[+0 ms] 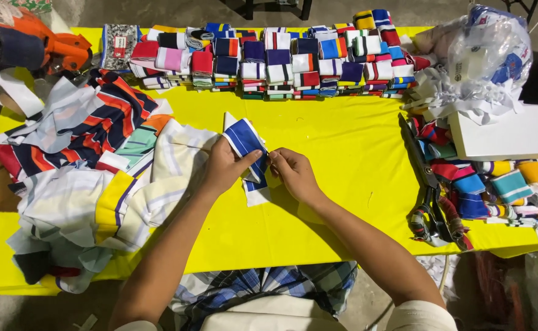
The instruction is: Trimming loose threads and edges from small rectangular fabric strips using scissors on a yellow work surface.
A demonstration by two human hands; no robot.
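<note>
Both my hands hold a small piece of blue fabric with white stripes (243, 138) over the middle of the yellow table (336, 141). My left hand (221, 167) pinches its middle, thumb on top. My right hand (293, 173) grips the same piece at its right edge, fingers closed on it. The piece's lower end rests on the table between my hands.
A heap of striped cloth offcuts (85, 178) covers the table's left side. Rows of folded colourful pieces (281, 61) line the far edge. Large black scissors (425, 184) lie at right beside more striped pieces (502, 184), a white box (502, 135) and a plastic bag (489, 49). An orange tool (30, 43) sits far left.
</note>
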